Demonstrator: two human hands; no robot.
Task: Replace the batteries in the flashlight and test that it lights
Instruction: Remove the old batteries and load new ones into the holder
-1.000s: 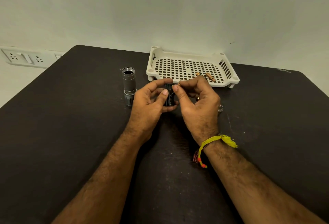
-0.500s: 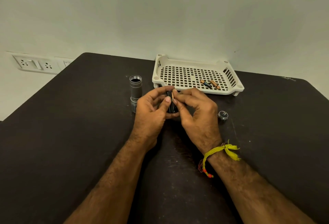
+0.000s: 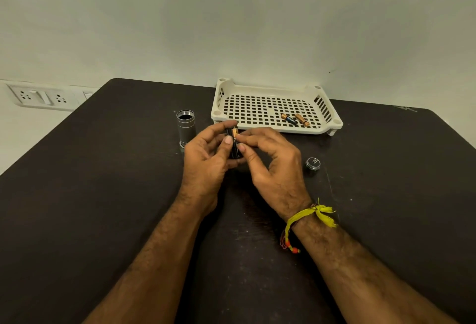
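My left hand (image 3: 206, 158) grips a black battery holder (image 3: 233, 147) upright above the dark table (image 3: 77, 207). My right hand (image 3: 273, 164) pinches a copper-topped battery (image 3: 235, 134) against the holder with thumb and forefinger. The grey flashlight body (image 3: 186, 127) stands on end, open threaded top up, just left of my left hand. Its round tail cap (image 3: 313, 163) lies on the table to the right of my right hand. Two more batteries (image 3: 295, 119) lie in the white perforated tray (image 3: 324, 130) at the back.
A wall runs directly behind the table, and a white socket plate (image 3: 41, 96) is mounted on it at the far left. The tray stands against the table's back edge.
The view has tilted, so everything sits lower in frame. My right fingers have shifted along the holder, and the battery's copper end now shows at the holder's top.
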